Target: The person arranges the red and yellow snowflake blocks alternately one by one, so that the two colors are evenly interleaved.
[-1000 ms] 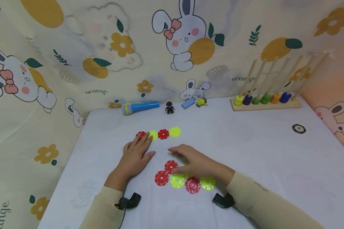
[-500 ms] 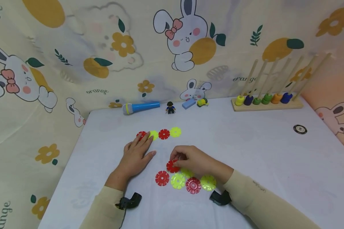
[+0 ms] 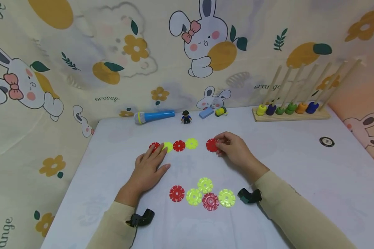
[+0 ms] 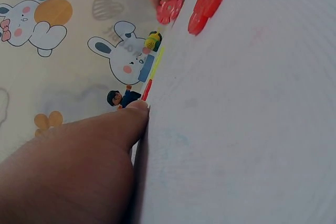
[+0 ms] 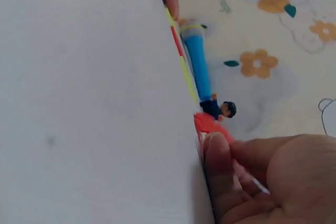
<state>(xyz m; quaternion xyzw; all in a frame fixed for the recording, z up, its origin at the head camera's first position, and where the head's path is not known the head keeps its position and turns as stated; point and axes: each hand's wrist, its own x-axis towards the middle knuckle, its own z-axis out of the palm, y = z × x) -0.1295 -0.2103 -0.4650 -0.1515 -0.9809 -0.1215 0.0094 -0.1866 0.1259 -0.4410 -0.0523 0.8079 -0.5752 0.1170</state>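
My right hand [image 3: 235, 148] pinches a red notched plastic disc [image 3: 211, 145] by its right edge, to the right of a row of similar discs. That row alternates red and yellow, ending in a yellow disc [image 3: 191, 143] beside another red disc [image 3: 179, 145]. Flat on the row's left end rests my left hand [image 3: 149, 171], fingers straight, partly covering a red disc [image 3: 154, 147] and a yellow disc [image 3: 167, 147]. Closer to me lies a loose group: a plain red disc [image 3: 176, 193], a darker red disc [image 3: 210, 201] and several yellow discs [image 3: 226, 198].
Along the back edge lie a blue toy microphone [image 3: 154, 117], a small toy figure [image 3: 186, 117], a blue block [image 3: 206, 113] and a yellow-green toy [image 3: 221, 111]. A wooden peg stand [image 3: 293, 117] with coloured beads stands back right. A black-and-white round chip [image 3: 327, 141] lies at right.
My right hand has picked the upper red disc out of the near group and carried it forward and right, beyond the row's end. My left hand has stayed in place.
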